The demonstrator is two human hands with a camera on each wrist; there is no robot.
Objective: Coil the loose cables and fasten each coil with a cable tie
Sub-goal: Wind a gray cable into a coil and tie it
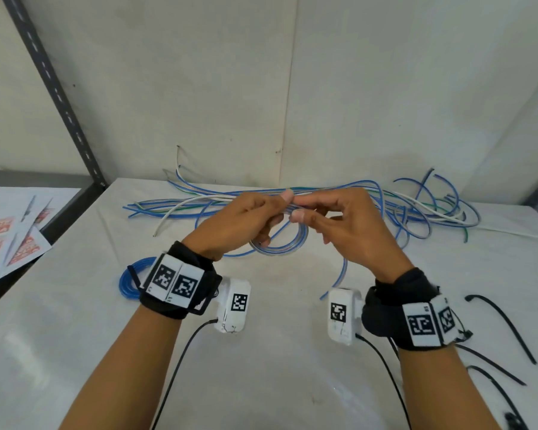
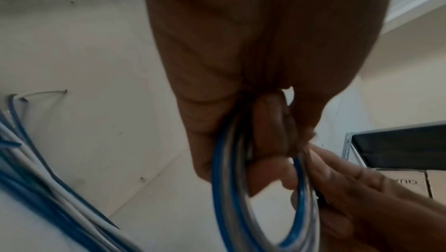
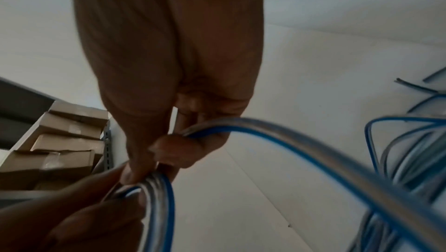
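Cables are maybe a quarter sorted, judging by what's on the tabletop (image 1: 75,321). Going from the left of the head view: one finished blue coil (image 1: 128,282) sits at lower left, half hidden by the wrist strap, with what looks like a black tie across it, so I'd count that one done. Centre frame, the left hand (image 1: 239,221) grips the coil in progress (image 1: 280,243), a few blue-and-clear loops hanging from curled fingers, and the right hand (image 1: 351,225) pinches the same cable right beside it, apparently feeding the next loop. A free tail (image 1: 339,280) dangles down toward the tabletop, so this coil isn't fully wound, and no tie is on it yet. Behind the hands, across the middle and over to the right, the loose pile (image 1: 416,209) of blue, white and green cables lies untouched. Spare black cable ties (image 1: 507,324) wait at lower right. Plenty left.
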